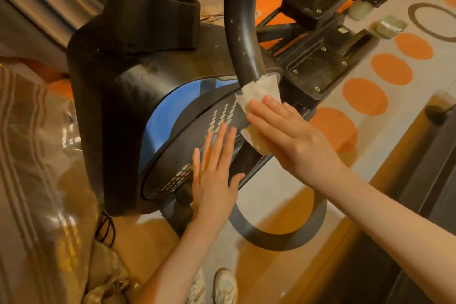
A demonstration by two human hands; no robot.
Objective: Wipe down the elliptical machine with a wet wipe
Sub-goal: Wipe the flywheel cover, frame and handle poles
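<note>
The black elliptical machine (128,96) fills the middle of the view, with a blue-trimmed flywheel cover (162,116) and a curved dark arm tube (243,44). My right hand (293,136) presses a crumpled white wet wipe (256,94) flat against the lower end of that tube, beside the cover's edge. Its fingers lie straight over the wipe. My left hand (214,175) rests flat with spread fingers on the dotted face of the flywheel cover, holding nothing.
Two black foot pedals (318,61) stand at the upper right. The floor mat (365,96) is pale with orange dots. A curved base bar (278,237) lies below my hands. Plastic-wrapped striped fabric (37,180) sits at the left, dark furniture (419,180) at the right. My shoes (224,286) show at the bottom.
</note>
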